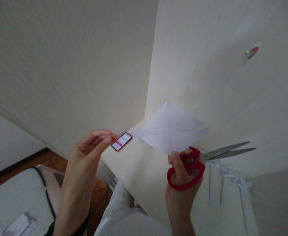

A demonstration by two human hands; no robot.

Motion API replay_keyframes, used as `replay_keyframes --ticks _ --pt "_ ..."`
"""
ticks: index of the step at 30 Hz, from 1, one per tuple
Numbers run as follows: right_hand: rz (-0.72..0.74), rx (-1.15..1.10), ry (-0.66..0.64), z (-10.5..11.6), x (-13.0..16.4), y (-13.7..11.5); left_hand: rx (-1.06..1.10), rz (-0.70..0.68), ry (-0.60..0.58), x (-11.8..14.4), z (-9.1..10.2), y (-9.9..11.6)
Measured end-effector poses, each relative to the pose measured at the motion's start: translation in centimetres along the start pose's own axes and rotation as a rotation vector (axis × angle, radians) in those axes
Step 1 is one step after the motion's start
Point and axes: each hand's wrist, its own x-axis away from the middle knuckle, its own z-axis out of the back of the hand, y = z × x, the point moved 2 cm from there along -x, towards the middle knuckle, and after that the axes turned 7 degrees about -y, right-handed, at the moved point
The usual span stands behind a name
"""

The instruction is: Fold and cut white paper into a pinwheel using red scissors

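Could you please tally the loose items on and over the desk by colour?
Red: 2, scissors in the right hand, phone
White: 2, folded paper, paper strips
Total: 4

A pale wood-grain desk (144,170) stood in the corner between two light walls. A phone (121,141) with a lit screen lay flat near its left edge, toward the corner. Thin strips of white paper (228,183) lay scattered on its right part.
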Motion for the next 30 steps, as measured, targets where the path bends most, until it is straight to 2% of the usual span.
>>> replay_keyframes --ticks 3,5,13,15,22,30 --pt "0.002 -0.028 -0.001 -0.3 0.1 0.1 0.015 -0.034 0.048 0.3 0.4 0.1" --pt "-0.011 -0.061 0.005 -0.5 0.1 0.2 -0.003 -0.018 0.022 0.4 0.2 -0.1" --pt "-0.067 -0.121 -0.061 -1.5 1.3 0.8 -0.131 0.103 -0.367 1.4 -2.4 -0.5" --pt "-0.086 -0.108 -0.083 -1.6 1.7 0.9 -0.120 0.128 -0.416 1.7 -3.1 -0.5" --pt "-0.135 -0.114 -0.118 -1.3 2.6 1.2 -0.028 0.233 -0.407 2.3 -4.3 -1.1" --pt "-0.112 -0.084 -0.153 -1.4 3.0 1.0 -0.034 0.231 -0.397 2.4 -4.7 -1.7"
